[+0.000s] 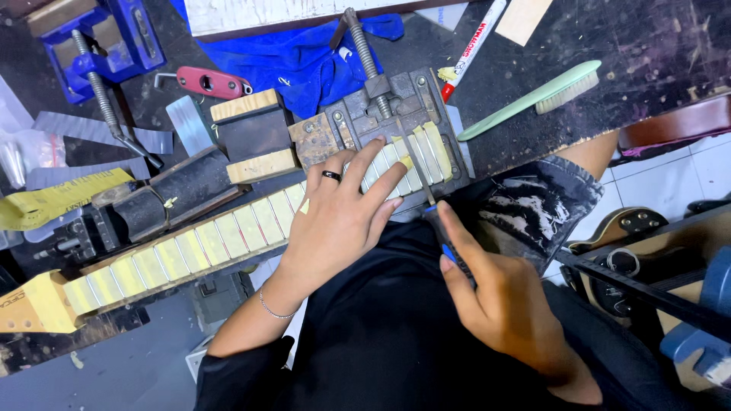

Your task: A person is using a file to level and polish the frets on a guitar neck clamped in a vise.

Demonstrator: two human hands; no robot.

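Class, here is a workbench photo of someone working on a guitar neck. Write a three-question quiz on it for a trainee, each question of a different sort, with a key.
1. True or false: the left hand lies flat on the guitar neck.
2. What does the right hand hold? A) a slim tool with a blue handle B) the green brush C) the marker
3. Fill in: the neck's end near the hands sits in a grey ____, with a blue cloth behind it.

Key
1. True.
2. A: the tool has its tip on the fretboard; brush and marker lie untouched.
3. Vise.
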